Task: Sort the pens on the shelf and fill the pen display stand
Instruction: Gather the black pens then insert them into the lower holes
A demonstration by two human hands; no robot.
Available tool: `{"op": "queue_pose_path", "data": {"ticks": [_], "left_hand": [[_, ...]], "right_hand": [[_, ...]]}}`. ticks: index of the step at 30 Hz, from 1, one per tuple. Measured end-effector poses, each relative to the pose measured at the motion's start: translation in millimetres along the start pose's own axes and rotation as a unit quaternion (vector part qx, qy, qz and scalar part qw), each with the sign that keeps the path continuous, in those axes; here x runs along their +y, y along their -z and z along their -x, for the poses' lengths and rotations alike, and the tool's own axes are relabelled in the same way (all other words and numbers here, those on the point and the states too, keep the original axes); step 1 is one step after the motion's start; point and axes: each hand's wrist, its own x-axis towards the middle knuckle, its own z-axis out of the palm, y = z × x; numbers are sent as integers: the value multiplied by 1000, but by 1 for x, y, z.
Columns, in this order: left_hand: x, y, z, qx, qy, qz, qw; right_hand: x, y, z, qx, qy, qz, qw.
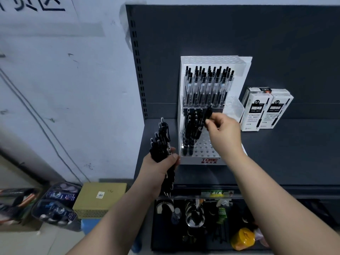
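A white tiered pen display stand [209, 160] stands on the dark shelf [276, 153]. Its upper tier is full of clear black-capped pens [207, 85]. The lower tier holds several black pens [191, 131] on its left side, with bare holes to the right. My left hand [158, 168] grips a bundle of black pens [161, 142] just left of the stand. My right hand [220, 127] pinches a single black pen [208, 113], tilted over the lower tier.
Two white pen boxes [266, 109] lean against the back panel right of the stand. Below the shelf hang assorted goods, including a yellow item [242, 238]. On the floor at left sit a cardboard box [100, 197] and packaged goods [58, 205].
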Motion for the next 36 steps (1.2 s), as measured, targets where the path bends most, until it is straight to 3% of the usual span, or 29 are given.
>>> {"op": "queue_pose_path", "data": {"ticks": [8, 13, 18, 20, 24, 30, 36], "left_hand": [[-2, 1, 0, -15, 11, -15, 1000], [2, 0, 5, -57, 6, -13, 998], [4, -10, 10, -135, -11, -20, 991], [4, -14, 12, -145, -13, -27, 989], [2, -13, 9, -121, -11, -2, 993], [-2, -5, 3, -49, 6, 33, 998], [-3, -3, 5, -35, 5, -22, 999]], "right_hand": [[13, -20, 6, -36, -39, 65, 996], [-12, 1, 28, 15, -47, -16, 999], [-40, 8, 53, -158, -32, -167, 973], [-41, 9, 52, -169, -23, -166, 971], [-43, 20, 49, -136, -36, -154, 978], [-44, 49, 9, 69, -7, -143, 987], [-16, 21, -2, 51, -11, -69, 996]]}}
